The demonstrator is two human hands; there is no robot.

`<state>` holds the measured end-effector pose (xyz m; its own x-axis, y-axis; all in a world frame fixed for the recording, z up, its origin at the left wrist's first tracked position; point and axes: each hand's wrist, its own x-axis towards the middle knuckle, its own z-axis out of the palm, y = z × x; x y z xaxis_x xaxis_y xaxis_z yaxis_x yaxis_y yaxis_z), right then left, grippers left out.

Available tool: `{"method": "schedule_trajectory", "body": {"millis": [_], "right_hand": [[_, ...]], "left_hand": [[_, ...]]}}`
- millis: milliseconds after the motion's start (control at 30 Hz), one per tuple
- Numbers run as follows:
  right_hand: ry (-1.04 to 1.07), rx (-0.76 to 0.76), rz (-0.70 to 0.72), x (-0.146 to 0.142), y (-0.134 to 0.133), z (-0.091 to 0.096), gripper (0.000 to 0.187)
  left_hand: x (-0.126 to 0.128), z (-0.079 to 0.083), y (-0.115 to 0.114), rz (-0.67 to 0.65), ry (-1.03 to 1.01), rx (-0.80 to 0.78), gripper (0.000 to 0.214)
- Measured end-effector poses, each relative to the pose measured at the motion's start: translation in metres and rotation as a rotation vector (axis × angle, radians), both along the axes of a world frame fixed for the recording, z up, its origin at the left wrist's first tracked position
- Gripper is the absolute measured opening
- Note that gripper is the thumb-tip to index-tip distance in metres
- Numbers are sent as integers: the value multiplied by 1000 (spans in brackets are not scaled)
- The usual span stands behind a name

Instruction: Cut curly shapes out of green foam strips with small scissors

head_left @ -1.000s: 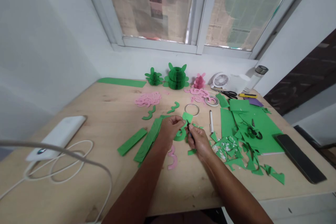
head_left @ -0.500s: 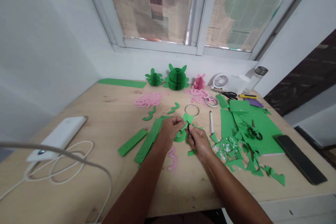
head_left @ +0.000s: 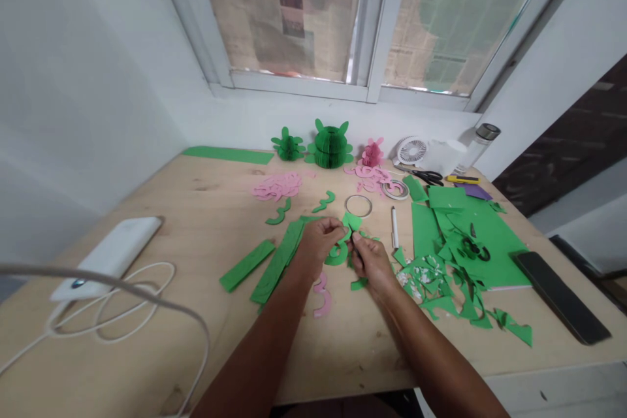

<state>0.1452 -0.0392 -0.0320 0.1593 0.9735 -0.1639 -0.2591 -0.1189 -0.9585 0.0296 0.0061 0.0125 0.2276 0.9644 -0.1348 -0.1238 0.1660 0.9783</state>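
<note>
My left hand (head_left: 321,240) pinches a piece of green paper (head_left: 351,221) with thumb and fingertips above the middle of the table. Closed around small dark-handled scissors (head_left: 356,247), my right hand (head_left: 373,264) brings their tip to the paper's edge; the fingers hide most of the tool. Just below both hands is a curved green paper cutout (head_left: 337,255). A wavy pink paper cutout (head_left: 322,296) lies between my forearms. Long green paper strips (head_left: 277,268) rest partly under my left hand.
Green scraps (head_left: 455,294) and another pair of scissors (head_left: 475,249) lie right. A white pen (head_left: 394,227) and tape ring (head_left: 358,206) sit beyond my hands. Green and pink paper figures (head_left: 330,147) stand behind. A cable (head_left: 161,297) and white power bank (head_left: 110,255) are left.
The green paper between my hands has turned slightly at the scissors' tip. Both hands stay in nearly the same place, with their grips unchanged.
</note>
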Motion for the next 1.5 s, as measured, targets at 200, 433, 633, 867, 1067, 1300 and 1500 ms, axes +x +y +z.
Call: {"method": "schedule_trajectory", "body": {"millis": [200, 433, 633, 867, 1067, 1300, 1500], "right_hand": [[-5, 8, -3, 0, 0, 1, 54], [-34, 14, 0, 1, 0, 2, 55], [-49, 12, 1, 1, 0, 2, 56], [-58, 16, -20, 0, 0, 3, 57], [-72, 33, -28, 2, 1, 0, 57], [-102, 30, -8, 4, 1, 2, 58], [-111, 29, 7, 4, 1, 5, 55]], "left_hand": [[0, -1, 0, 6, 17, 15, 20], [-1, 1, 0, -3, -44, -22, 21], [0, 3, -1, 28, -53, -21, 23], [3, -1, -2, 31, -122, -52, 20], [3, -4, -1, 46, -119, -52, 20], [2, -4, 0, 53, -57, -31, 19], [1, -2, 0, 48, -18, 1, 20]]}}
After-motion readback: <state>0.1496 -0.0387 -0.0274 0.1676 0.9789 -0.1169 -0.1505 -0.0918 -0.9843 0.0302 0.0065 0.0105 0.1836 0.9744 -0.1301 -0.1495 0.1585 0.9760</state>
